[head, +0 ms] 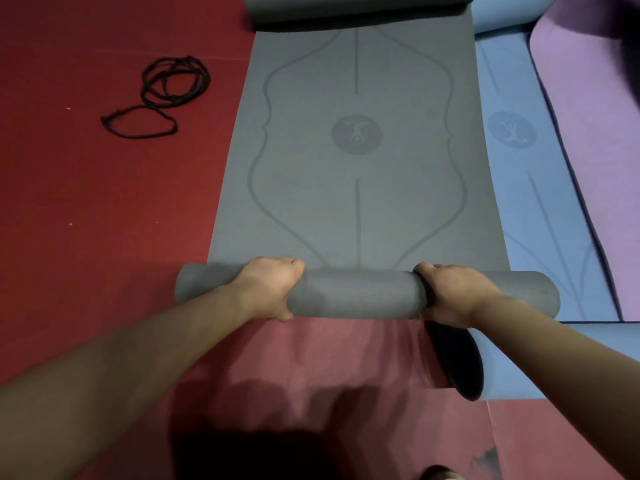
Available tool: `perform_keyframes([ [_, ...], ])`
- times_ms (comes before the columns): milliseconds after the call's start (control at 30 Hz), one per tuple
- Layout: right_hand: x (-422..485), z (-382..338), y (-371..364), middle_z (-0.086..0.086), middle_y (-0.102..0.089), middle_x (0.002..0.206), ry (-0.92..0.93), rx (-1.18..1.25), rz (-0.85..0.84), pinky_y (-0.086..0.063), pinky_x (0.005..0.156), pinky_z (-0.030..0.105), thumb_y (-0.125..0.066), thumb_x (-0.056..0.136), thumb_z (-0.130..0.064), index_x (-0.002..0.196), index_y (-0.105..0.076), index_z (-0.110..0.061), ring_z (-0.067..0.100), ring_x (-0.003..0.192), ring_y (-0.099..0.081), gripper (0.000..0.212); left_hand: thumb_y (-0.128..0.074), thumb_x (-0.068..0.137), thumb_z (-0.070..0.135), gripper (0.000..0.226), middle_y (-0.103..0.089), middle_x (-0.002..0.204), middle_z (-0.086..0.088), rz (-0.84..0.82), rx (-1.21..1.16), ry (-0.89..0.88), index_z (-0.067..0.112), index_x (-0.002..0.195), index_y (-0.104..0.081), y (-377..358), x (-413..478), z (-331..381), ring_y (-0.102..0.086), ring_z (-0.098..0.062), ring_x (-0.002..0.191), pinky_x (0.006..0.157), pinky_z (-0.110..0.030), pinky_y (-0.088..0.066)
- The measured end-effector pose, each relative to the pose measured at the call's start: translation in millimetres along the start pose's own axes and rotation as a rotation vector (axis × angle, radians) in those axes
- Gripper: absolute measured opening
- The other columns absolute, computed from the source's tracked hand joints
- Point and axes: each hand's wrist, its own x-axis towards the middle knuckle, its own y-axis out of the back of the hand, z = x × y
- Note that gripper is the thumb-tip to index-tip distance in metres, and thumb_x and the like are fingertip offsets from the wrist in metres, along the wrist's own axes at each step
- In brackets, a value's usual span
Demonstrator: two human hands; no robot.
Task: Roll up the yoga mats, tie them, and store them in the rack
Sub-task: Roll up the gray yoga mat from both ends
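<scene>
Both left hand [268, 289] and right hand [453, 294] have fingers clamped on the rolled end [356, 296] of the grey yoga mat [356, 161], so I'd push evenly and roll tight or it'll cone.

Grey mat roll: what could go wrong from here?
Left hand and right hand grip the grey mat roll inboard; its ends may telescope. Its right end overlaps the blue mat and could drag it. The black cords lie away to the left; the roll may loosen before tying.
</scene>
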Motion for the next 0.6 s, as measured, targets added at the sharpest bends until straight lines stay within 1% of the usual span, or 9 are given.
perform_keyframes([
  [100, -1, -2, 5, -0.002, -0.065, 0.112, 0.005, 0.048, -0.157, -0.050, 0.084, 0.032, -0.074, 0.070, -0.047, 0.119, -0.051, -0.026, 0.024, 0.103, -0.062, 0.057, -0.080, 0.060, 0.051, 0.071, -0.062, 0.105, 0.001, -0.118, -0.064, -0.023, 0.019, 0.113, -0.047, -1, -5, 0, -0.063, -0.024, 0.098, 0.081, -0.033, -0.051],
  [200, 1, -4, 7, 0.000, -0.057, 0.126, -0.010, 0.109, -0.226, -0.046, 0.096, 0.031, -0.077, 0.073, -0.043, 0.134, -0.049, -0.028, 0.023, 0.119, -0.053, 0.068, -0.085, 0.057, 0.049, 0.084, -0.063, 0.106, -0.002, -0.191, -0.187, 0.000, 0.019, 0.121, -0.039, 0, -6, -3, -0.062, -0.026, 0.098, 0.081, -0.034, -0.051],
  [267, 2, -2, 7, 0.000, -0.041, 0.126, -0.015, 0.084, -0.224, -0.040, 0.107, 0.034, -0.076, 0.076, -0.048, 0.145, -0.041, -0.032, 0.025, 0.129, -0.036, 0.080, -0.085, 0.057, 0.050, 0.081, -0.056, 0.109, -0.003, -0.170, -0.256, 0.014, 0.020, 0.117, -0.040, -2, -7, -6, -0.054, -0.025, 0.105, 0.086, -0.032, -0.047],
  [333, 3, 0, 7, -0.001, -0.031, 0.117, -0.005, 0.034, -0.223, -0.037, 0.110, 0.037, -0.074, 0.076, -0.052, 0.150, -0.033, -0.037, 0.026, 0.128, -0.028, 0.086, -0.081, 0.053, 0.059, 0.080, -0.042, 0.115, -0.001, -0.057, -0.192, -0.016, 0.021, 0.114, -0.045, -8, -11, -8, -0.039, -0.021, 0.109, 0.095, -0.034, -0.042],
  [400, 4, 0, 9, 0.001, -0.036, 0.124, 0.014, 0.027, -0.210, -0.037, 0.110, 0.037, -0.073, 0.078, -0.050, 0.154, -0.022, -0.038, 0.026, 0.129, -0.030, 0.092, -0.077, 0.055, 0.062, 0.079, -0.037, 0.116, 0.002, 0.017, -0.177, -0.025, 0.023, 0.120, -0.052, -12, -15, -8, -0.035, -0.019, 0.109, 0.097, -0.034, -0.039],
  [467, 7, 2, 10, 0.004, -0.042, 0.139, 0.003, 0.068, -0.194, -0.037, 0.111, 0.039, -0.071, 0.079, -0.047, 0.157, -0.014, -0.033, 0.027, 0.133, -0.035, 0.098, -0.077, 0.060, 0.058, 0.081, -0.044, 0.118, 0.005, 0.046, -0.258, -0.009, 0.027, 0.130, -0.052, -11, -18, -10, -0.040, -0.018, 0.113, 0.100, -0.032, -0.039],
  [500, 8, 2, 11, 0.005, -0.045, 0.140, -0.021, 0.110, -0.186, -0.038, 0.110, 0.041, -0.071, 0.077, -0.047, 0.155, -0.014, -0.029, 0.028, 0.132, -0.040, 0.099, -0.077, 0.062, 0.055, 0.081, -0.049, 0.120, 0.005, 0.063, -0.298, 0.011, 0.026, 0.132, -0.049, -8, -19, -11, -0.043, -0.017, 0.116, 0.101, -0.031, -0.040],
  [533, 9, 4, 12, 0.007, -0.051, 0.136, -0.048, 0.160, -0.173, -0.042, 0.106, 0.042, -0.071, 0.074, -0.048, 0.149, -0.018, -0.026, 0.029, 0.126, -0.047, 0.094, -0.077, 0.064, 0.052, 0.078, -0.052, 0.122, 0.005, 0.078, -0.324, 0.033, 0.026, 0.131, -0.047, -6, -20, -11, -0.045, -0.018, 0.118, 0.101, -0.031, -0.040],
  [600, 11, 7, 14, 0.006, -0.060, 0.116, -0.070, 0.202, -0.168, -0.049, 0.094, 0.042, -0.071, 0.075, -0.044, 0.124, -0.029, -0.024, 0.028, 0.105, -0.059, 0.068, -0.076, 0.069, 0.048, 0.064, -0.056, 0.119, 0.004, 0.085, -0.309, 0.050, 0.024, 0.122, -0.047, -1, -22, -9, -0.048, -0.019, 0.116, 0.097, -0.030, -0.040],
])
